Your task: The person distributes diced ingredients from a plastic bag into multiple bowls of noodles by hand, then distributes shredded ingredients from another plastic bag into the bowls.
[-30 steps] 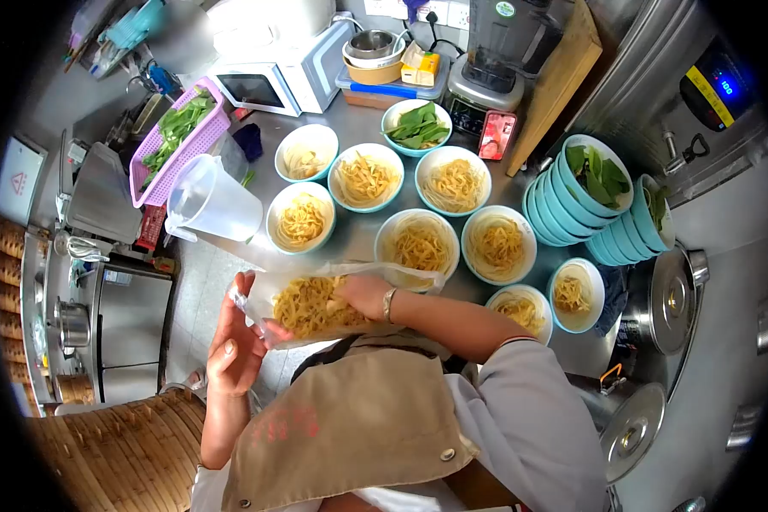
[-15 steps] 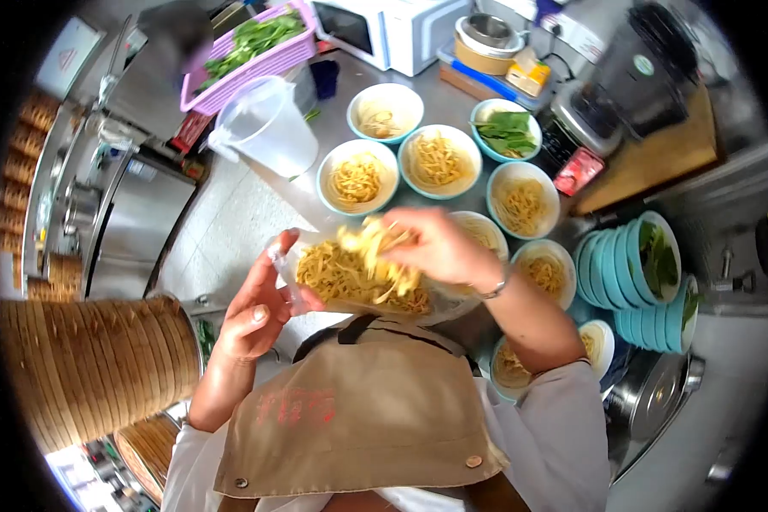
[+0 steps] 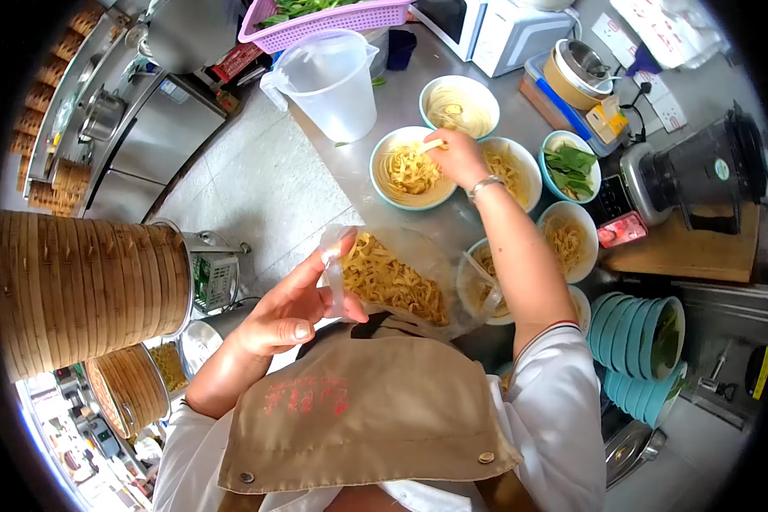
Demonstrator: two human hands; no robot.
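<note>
My left hand (image 3: pixel 294 299) grips the rim of a clear plastic container (image 3: pixel 450 260) close to my apron. Flat yellowish noodles (image 3: pixel 392 277) fill much of it. My right hand (image 3: pixel 459 160) is stretched forward over the bowls, pinching a small bit of noodle (image 3: pixel 433 145) at its fingertips. Just below and left of those fingers is a blue-rimmed bowl (image 3: pixel 384 194) with a portion of noodles. Behind stands another bowl (image 3: pixel 485 96) with fewer noodles, and a third bowl (image 3: pixel 531 166) lies partly behind my right wrist.
More noodle bowls (image 3: pixel 582 241) line the right side, beside a bowl of green leaves (image 3: pixel 572 169). Stacked turquoise bowls (image 3: pixel 614 337), a blender (image 3: pixel 700 179) and a microwave (image 3: pixel 520 38) stand around. A plastic jug (image 3: pixel 328 90) is at the back left; bamboo steamers (image 3: pixel 94 294) rise at left.
My right hand has moved from above the container, where it held a clump of noodles, forward to the bowls; only a little noodle shows in it. The view has shifted.
</note>
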